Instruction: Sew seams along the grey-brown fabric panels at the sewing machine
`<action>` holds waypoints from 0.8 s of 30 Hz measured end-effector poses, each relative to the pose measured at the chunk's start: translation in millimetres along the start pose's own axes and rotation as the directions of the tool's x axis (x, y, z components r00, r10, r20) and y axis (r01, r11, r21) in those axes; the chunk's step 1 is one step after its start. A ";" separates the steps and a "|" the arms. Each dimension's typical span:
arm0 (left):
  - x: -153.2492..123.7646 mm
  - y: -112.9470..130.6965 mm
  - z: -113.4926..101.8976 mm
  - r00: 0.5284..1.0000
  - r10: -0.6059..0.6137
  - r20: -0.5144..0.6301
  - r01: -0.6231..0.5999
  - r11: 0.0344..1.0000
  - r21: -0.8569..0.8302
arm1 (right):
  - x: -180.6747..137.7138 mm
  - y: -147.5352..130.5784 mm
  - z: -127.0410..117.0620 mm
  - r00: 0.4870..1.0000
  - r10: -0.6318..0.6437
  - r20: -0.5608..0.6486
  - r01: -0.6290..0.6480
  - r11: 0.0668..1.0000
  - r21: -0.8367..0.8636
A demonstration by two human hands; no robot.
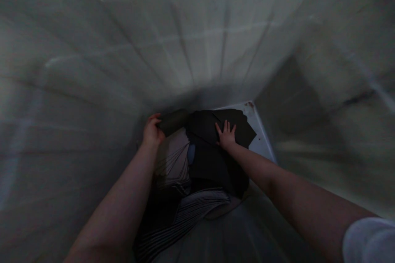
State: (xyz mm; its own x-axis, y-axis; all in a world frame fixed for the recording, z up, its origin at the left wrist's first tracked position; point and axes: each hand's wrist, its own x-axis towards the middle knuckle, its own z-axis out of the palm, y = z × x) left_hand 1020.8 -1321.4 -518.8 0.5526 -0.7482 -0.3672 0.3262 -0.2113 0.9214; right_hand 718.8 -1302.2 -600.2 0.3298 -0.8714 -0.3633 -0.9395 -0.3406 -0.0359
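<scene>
A pile of dark flat pieces, like cut fabric or sheet, lies on a pale surface in the middle of the blurred view. My right hand rests flat on top of the pile, fingers stretched out. My left hand grips a dark rolled or curled piece at the pile's left edge. A stack of thin layered sheets fans out nearer to me, between my forearms.
A pale table corner with a small reddish mark shows beyond the pile. A tiled floor smeared by motion fills the background. A dark shadowed area lies to the right.
</scene>
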 end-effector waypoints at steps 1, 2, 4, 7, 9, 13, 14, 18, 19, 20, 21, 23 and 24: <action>-1.7 7.1 0.5 0.999 -0.013 0.048 0.014 0.999 -0.037 | 0.4 -4.5 1.5 0.999 -0.037 0.003 0.037 0.999 -0.008; -3.8 13.2 1.4 0.995 -0.023 0.093 0.029 0.997 -0.068 | 0.3 -8.8 3.5 0.997 -0.073 0.011 0.074 0.997 -0.014; -9.1 20.8 4.2 0.989 -0.026 0.149 0.044 0.992 -0.119 | -0.6 -16.1 8.1 0.993 -0.116 0.035 0.116 0.993 -0.014; -19.3 20.2 8.5 0.979 -0.033 0.199 0.064 0.986 -0.155 | -1.2 -21.4 12.2 0.991 -0.113 0.065 0.114 0.994 -0.001; -28.0 12.7 9.2 0.967 -0.066 0.248 0.105 0.984 -0.146 | -0.3 -21.8 11.0 0.990 -0.112 0.083 0.112 0.994 0.011; -50.2 -9.9 0.4 0.925 -0.156 0.347 0.195 0.978 -0.079 | 2.6 -19.5 0.3 0.988 -0.102 0.113 0.097 0.994 0.054; -56.5 -15.3 -4.0 0.912 -0.178 0.369 0.214 0.975 -0.058 | 3.3 -17.8 -4.1 0.989 -0.095 0.116 0.087 0.994 0.073; -80.8 -32.8 -22.2 0.843 -0.256 0.474 0.276 0.961 0.029 | 6.7 2.6 -32.1 0.991 -0.072 0.115 0.049 0.981 0.189; -85.9 -37.2 -24.6 0.824 -0.262 0.502 0.259 0.963 0.078 | 6.7 11.5 -41.7 0.992 -0.064 0.105 0.040 0.975 0.220; -90.4 -42.2 -25.3 0.814 -0.262 0.518 0.220 0.965 0.143 | 5.8 20.9 -51.9 0.994 -0.055 0.091 0.031 0.969 0.247; -94.3 -48.0 -24.0 0.815 -0.254 0.521 0.166 0.963 0.211 | 3.4 29.5 -61.9 0.996 -0.049 0.072 0.027 0.962 0.270; -100.1 -62.0 -15.2 0.844 -0.220 0.489 0.056 0.943 0.329 | -7.4 39.6 -78.7 0.998 -0.057 0.030 0.045 0.951 0.306; -102.2 -69.9 -8.2 0.863 -0.202 0.463 0.022 0.931 0.366 | -16.3 38.8 -84.0 0.997 -0.077 0.013 0.068 0.945 0.319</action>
State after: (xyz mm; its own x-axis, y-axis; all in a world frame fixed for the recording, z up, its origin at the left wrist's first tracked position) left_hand 947.8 -1225.1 -546.7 0.0557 -0.8941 -0.4443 0.0352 -0.4430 0.8959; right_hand 684.8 -1330.9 -517.4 0.3996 -0.8381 -0.3715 -0.8949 -0.2687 -0.3563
